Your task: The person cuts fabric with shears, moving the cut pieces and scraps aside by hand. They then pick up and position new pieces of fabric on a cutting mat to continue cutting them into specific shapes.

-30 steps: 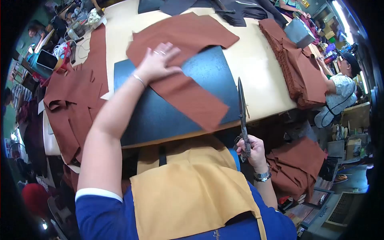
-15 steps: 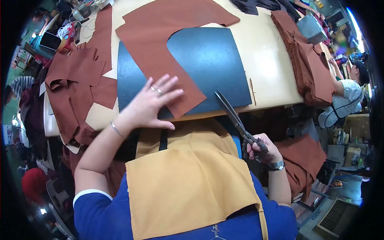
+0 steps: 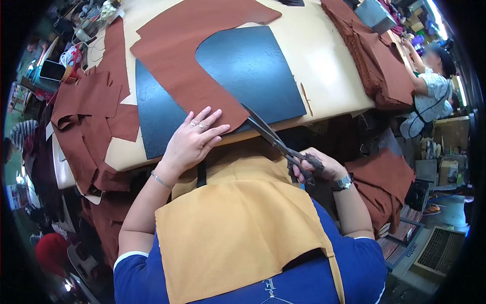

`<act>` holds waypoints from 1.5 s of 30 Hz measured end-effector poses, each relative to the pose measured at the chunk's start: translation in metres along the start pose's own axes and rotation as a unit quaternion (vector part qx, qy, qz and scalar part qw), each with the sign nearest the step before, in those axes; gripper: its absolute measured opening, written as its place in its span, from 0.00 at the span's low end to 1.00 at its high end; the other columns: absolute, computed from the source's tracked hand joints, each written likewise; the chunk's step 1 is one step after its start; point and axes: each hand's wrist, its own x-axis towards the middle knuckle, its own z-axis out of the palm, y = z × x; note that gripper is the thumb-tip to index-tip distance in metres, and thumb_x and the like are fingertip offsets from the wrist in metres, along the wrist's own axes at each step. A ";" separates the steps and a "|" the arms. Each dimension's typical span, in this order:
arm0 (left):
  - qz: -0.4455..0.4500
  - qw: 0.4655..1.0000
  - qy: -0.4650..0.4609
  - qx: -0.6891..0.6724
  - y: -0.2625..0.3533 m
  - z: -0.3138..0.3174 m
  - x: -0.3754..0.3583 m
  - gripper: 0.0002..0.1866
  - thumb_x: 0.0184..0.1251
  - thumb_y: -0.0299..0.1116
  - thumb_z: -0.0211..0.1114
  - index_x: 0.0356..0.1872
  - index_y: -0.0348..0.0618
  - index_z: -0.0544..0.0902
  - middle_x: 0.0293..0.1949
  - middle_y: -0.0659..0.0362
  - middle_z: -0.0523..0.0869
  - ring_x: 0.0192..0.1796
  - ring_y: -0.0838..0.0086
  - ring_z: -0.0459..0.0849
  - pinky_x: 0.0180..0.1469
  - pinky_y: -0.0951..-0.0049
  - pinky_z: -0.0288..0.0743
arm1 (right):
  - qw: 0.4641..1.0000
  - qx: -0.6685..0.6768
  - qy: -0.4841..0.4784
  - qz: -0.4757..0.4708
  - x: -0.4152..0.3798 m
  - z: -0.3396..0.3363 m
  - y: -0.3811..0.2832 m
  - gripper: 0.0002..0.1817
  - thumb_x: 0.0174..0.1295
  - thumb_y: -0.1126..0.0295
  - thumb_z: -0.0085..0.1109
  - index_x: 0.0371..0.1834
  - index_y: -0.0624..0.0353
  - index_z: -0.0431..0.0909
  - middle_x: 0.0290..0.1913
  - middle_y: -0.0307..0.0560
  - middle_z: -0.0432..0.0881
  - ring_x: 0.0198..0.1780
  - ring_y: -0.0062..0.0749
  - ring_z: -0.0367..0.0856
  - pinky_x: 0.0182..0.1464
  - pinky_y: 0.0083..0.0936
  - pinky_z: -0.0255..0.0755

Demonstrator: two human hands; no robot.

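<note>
While your left hand reaches the near end of the brown cloth piece, fingers spread and their tips at its lower edge, your right hand is curled around the handles of the long dark scissors. Between you and the far side of the table, the cloth piece lies flat across the dark board, its wide part away from you and its narrow leg slanting down toward your lap and to the right.

That leg ends ahead and to the left of your right hand, and just right of your left, which is the nearer of the two. Pointing away from you and leftward, the scissors lie almost along the same slant as the leg, coming from the opposite end, with their tips at its right-hand corner. The blades look slightly parted; whether any cloth lies between them cannot be made out.

Below the table edge, your yellow apron covers your lap. Loose brown pieces overlap at the table's left side, and a thick brown stack lines the right. Beyond that stack, a co-worker in a pale patterned top has an arm extended toward the table.
</note>
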 end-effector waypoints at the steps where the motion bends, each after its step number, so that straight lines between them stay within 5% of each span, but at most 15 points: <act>1: 0.003 1.000 0.001 0.006 0.001 0.000 0.000 0.16 0.68 0.37 0.57 0.55 0.59 0.80 0.66 0.60 0.72 0.70 0.61 0.66 0.68 0.49 0.59 | 1.000 -0.011 0.003 0.004 0.003 0.000 -0.002 0.20 0.58 0.52 0.64 0.29 0.60 0.78 0.22 0.37 0.80 0.24 0.15 0.76 0.27 0.13 0.67; 14: 0.014 1.000 0.008 0.022 0.000 0.000 -0.001 0.16 0.67 0.38 0.59 0.55 0.60 0.80 0.66 0.60 0.72 0.69 0.60 0.67 0.67 0.49 0.62 | 0.995 -0.062 0.048 0.054 -0.004 0.013 -0.025 0.11 0.61 0.64 0.64 0.28 0.61 0.79 0.22 0.36 0.79 0.24 0.14 0.75 0.27 0.14 0.69; 40: 0.031 0.999 0.014 0.019 -0.001 -0.001 -0.001 0.16 0.68 0.40 0.58 0.55 0.62 0.80 0.64 0.59 0.74 0.68 0.61 0.69 0.66 0.48 0.63 | 0.994 -0.104 0.023 0.015 0.036 0.016 -0.034 0.11 0.61 0.63 0.63 0.29 0.60 0.79 0.24 0.38 0.81 0.24 0.15 0.79 0.26 0.14 0.70; 45: 0.010 0.998 0.010 -0.067 -0.002 -0.013 -0.001 0.18 0.65 0.42 0.61 0.55 0.54 0.80 0.63 0.56 0.74 0.66 0.58 0.70 0.66 0.50 0.63 | 0.996 -0.089 0.020 0.012 0.035 0.012 -0.023 0.11 0.62 0.63 0.62 0.29 0.59 0.79 0.25 0.37 0.81 0.24 0.14 0.79 0.26 0.12 0.70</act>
